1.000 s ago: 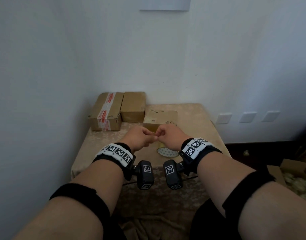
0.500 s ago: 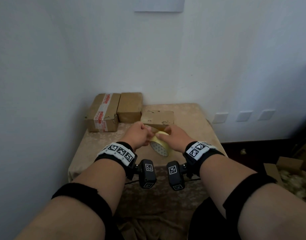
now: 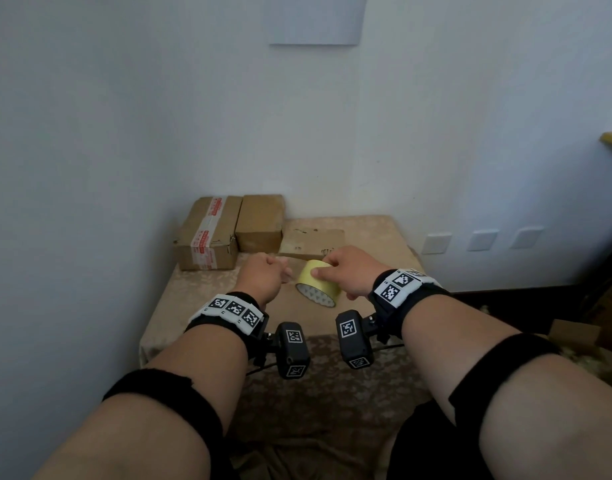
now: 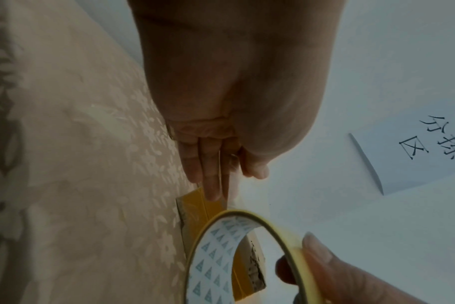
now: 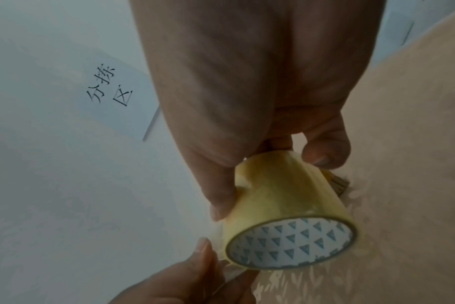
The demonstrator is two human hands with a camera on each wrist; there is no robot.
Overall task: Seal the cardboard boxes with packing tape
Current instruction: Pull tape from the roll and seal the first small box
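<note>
In the centre of the head view, the right hand holds a roll of yellowish tape above the cloth-covered surface, thumb on one side of the roll and fingers over the other, so its grip is curled round the roll. Just left of it, the left hand has its fingers curled, thumb and fingertips pinching what looks like the loose end of the tape; the strip itself is hard to make out. Three cardboard boxes sit toward the upper middle of the frame: one with a red-and-white printed strip on the left, a plain box touching it, and a flatter box just behind the hands. A sheet of paper with handwriting hangs on the wall.
</note>
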